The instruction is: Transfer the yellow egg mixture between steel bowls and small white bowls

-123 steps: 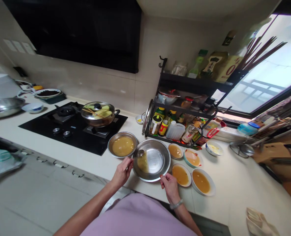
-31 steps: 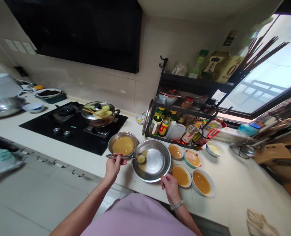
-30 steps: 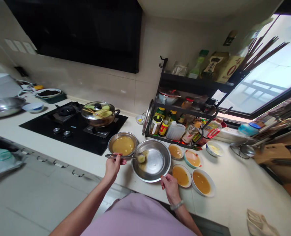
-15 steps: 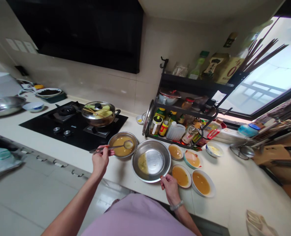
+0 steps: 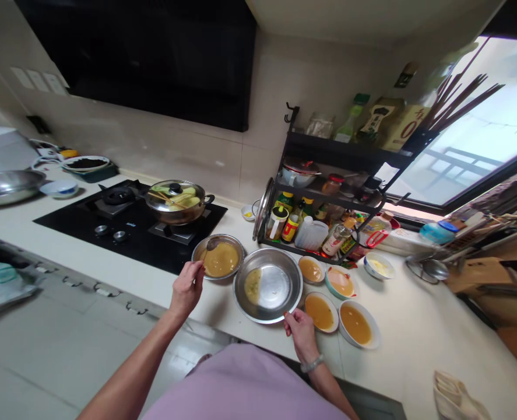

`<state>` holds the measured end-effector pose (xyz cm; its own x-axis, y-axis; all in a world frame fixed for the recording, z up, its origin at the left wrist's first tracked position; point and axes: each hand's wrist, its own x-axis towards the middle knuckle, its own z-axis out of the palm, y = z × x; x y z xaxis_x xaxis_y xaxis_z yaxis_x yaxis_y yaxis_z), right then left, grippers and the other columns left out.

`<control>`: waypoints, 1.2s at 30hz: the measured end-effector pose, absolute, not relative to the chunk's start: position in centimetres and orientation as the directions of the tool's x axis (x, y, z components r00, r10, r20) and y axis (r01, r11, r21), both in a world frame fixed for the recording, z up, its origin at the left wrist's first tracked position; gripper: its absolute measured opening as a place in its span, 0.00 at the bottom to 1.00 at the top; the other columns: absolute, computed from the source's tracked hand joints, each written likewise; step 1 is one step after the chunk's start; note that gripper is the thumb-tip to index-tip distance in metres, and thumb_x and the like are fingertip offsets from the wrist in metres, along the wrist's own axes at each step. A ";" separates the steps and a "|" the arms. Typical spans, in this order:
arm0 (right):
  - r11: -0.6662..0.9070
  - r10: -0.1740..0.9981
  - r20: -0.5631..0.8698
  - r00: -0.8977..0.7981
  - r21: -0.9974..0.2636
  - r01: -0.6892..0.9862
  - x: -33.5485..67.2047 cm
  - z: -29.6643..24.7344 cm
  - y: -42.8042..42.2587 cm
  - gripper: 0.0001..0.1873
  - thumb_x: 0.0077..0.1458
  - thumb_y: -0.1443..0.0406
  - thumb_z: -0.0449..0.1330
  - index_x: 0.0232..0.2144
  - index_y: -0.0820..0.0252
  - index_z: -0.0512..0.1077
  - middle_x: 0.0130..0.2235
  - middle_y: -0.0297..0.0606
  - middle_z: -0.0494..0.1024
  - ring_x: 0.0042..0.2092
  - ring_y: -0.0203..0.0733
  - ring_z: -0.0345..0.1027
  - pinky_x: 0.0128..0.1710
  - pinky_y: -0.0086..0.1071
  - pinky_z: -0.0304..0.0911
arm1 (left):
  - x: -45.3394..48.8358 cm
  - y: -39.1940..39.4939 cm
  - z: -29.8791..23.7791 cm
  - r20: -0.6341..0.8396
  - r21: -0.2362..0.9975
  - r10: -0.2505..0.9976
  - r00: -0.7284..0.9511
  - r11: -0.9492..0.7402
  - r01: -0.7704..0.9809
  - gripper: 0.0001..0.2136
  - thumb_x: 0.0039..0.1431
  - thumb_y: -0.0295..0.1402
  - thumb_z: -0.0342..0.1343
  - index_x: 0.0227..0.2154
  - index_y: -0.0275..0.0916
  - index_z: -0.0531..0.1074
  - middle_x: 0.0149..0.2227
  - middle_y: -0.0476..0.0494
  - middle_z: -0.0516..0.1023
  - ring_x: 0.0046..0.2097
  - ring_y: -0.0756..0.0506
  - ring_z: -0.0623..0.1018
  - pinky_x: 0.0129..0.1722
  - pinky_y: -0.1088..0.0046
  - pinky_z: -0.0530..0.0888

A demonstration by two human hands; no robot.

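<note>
My left hand (image 5: 187, 288) is closed on the handle of a metal ladle (image 5: 211, 244), whose head sits at the back left of a metal bowl (image 5: 241, 265) of yellowish-brown soup. My right hand (image 5: 302, 335) pinches the near right rim of a wider metal basin (image 5: 280, 286). That basin is tilted a little, with a shallow pool of pale greenish-yellow liquid (image 5: 253, 286) gathered on its left side. Right of it stand several bowls of orange-brown soup, among them a white bowl (image 5: 374, 335) and a small bowl (image 5: 311, 270).
A lidded pan (image 5: 177, 214) with pale green food stands on the black gas hob (image 5: 127, 239). A black rack (image 5: 345, 151) of bottles and jars rises behind the bowls. Further right are a bowl of pale pieces (image 5: 379, 266) and a beige cloth (image 5: 454, 396).
My left hand has turned and moved slightly right. The ladle's head has swung from the right part of the soup bowl to its back left. My right hand stays on the basin's rim.
</note>
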<state>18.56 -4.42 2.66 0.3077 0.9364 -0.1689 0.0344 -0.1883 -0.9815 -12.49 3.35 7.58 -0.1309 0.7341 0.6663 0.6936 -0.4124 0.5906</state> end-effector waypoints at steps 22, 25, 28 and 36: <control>-0.181 0.939 -0.159 0.305 -0.982 0.045 18.5 3.0 -4.5 0.16 0.41 0.56 0.61 0.13 0.58 0.64 0.14 0.30 0.65 0.17 0.32 0.55 0.17 0.26 0.51 | -6.9 1.8 3.9 -0.019 0.987 0.982 -0.187 0.048 0.156 0.12 0.57 0.42 0.50 0.32 0.37 0.70 0.21 0.44 0.79 0.25 0.42 0.81 0.27 0.68 0.78; -0.178 0.940 -0.156 0.305 -0.983 0.047 18.5 2.8 -4.5 0.17 0.41 0.55 0.61 0.13 0.58 0.64 0.14 0.30 0.65 0.17 0.32 0.55 0.17 0.27 0.52 | -7.5 2.2 3.7 -0.087 0.993 0.965 -0.246 0.103 0.055 0.13 0.56 0.43 0.51 0.33 0.37 0.69 0.21 0.43 0.79 0.27 0.40 0.82 0.28 0.66 0.79; -0.178 0.939 -0.154 0.308 -0.983 0.051 18.6 2.6 -4.5 0.17 0.41 0.55 0.61 0.13 0.57 0.63 0.14 0.30 0.65 0.17 0.32 0.55 0.17 0.27 0.52 | -7.6 2.3 4.0 -0.135 0.991 0.945 -0.297 0.134 -0.026 0.12 0.55 0.42 0.52 0.32 0.37 0.68 0.20 0.43 0.79 0.26 0.40 0.82 0.27 0.65 0.79; -0.185 0.938 -0.168 0.303 -0.982 0.028 18.6 2.4 -4.5 0.16 0.41 0.56 0.61 0.13 0.58 0.64 0.14 0.30 0.66 0.17 0.32 0.55 0.17 0.27 0.52 | -8.2 2.5 6.2 -0.155 0.982 0.926 -0.345 0.105 -0.160 0.10 0.52 0.38 0.55 0.31 0.35 0.67 0.19 0.46 0.77 0.24 0.42 0.81 0.28 0.64 0.80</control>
